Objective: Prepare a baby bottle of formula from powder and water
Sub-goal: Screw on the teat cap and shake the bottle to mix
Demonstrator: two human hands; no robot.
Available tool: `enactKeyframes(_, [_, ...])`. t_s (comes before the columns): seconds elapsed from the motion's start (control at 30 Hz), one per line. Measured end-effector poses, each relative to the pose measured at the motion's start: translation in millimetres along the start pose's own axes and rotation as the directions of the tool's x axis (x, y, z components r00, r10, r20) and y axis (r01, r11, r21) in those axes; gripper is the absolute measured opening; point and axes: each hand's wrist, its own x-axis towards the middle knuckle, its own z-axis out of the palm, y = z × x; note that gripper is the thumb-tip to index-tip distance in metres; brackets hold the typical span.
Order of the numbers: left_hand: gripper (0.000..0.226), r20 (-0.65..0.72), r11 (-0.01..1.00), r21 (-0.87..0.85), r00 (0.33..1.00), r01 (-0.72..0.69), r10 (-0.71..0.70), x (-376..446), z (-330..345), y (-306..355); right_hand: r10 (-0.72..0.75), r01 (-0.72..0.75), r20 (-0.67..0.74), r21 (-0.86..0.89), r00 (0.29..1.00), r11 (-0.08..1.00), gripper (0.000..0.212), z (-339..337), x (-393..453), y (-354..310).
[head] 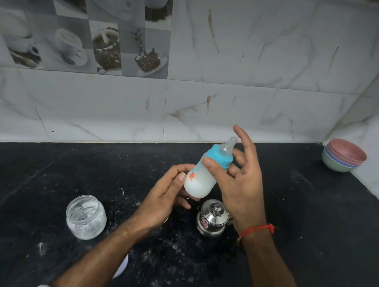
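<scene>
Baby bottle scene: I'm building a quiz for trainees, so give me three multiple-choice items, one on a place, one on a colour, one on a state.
1. Where does the stack of bowls sit?
A. far right corner of the counter
B. beside the jar
C. in front of the kettle

2. What colour is the bottle's collar?
A. red
B. turquoise blue
C. yellow

3. What state is the bottle in?
A. empty, open
B. lying on the counter
C. holding white liquid, teat fitted

Answers:
1 A, the bowls stand where counter meets the side wall.
2 B, the collar under the teat is turquoise.
3 C, the bottle is held tilted by the left hand and right hand, white inside, above the small steel kettle.
</scene>
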Motion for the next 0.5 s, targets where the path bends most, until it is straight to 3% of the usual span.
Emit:
enactKeyframes(0.27, [0.036,-0.197,0.928,0.373,0.976,-0.016,0.096,-4.7,-23.9,-15.9,0.088,-0.062,0.104,-0.228,0.991,0.972,0.084,9.8,11.6,44.1])
enactKeyframes(0.5, [0.033,-0.271,0.888,0.459,0.957,0.034,0.103,-12.8,-46.6,-27.8,0.171,-0.089,0.162,-0.420,0.972,0.903,0.088,25.1,31.3,95.4])
